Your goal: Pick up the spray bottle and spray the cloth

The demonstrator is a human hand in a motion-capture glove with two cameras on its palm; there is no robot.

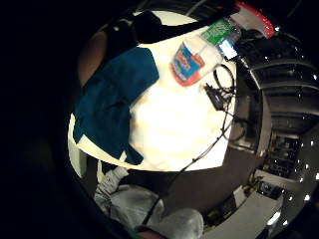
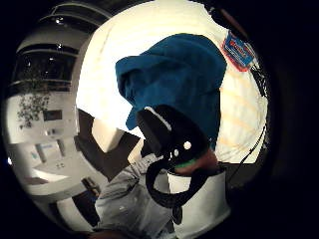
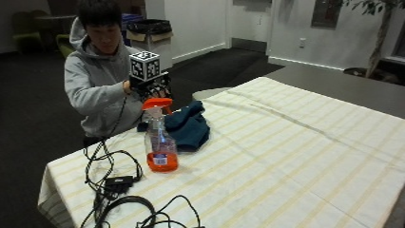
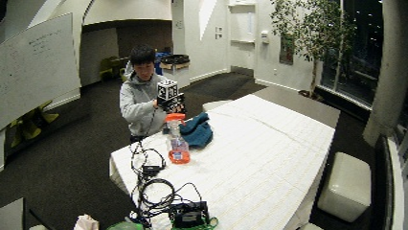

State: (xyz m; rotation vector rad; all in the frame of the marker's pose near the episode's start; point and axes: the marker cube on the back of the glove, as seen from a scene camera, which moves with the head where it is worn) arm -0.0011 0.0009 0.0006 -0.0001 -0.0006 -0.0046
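Observation:
A clear spray bottle point(image 3: 159, 145) with orange liquid and an orange-red trigger head stands upright on the striped tablecloth point(image 3: 284, 156). My gloved right hand point(image 3: 150, 87) hovers just above and behind the trigger head, fingers hanging down and holding nothing. A dark blue cloth point(image 3: 188, 126) lies bunched on the table right behind the bottle, near the person. The little finger side palm view looks down on the bottle point(image 1: 197, 59) beside the cloth point(image 1: 112, 102). The thumb side palm view is filled by the cloth point(image 2: 179, 74), with a gloved finger point(image 2: 162, 127) in front of it.
Black cables and a small black box point(image 3: 114, 180) sprawl over the table's near left corner, next to the bottle. The table's left edge runs close by the bottle. A white stool point(image 4: 344, 184) stands off the table's far side.

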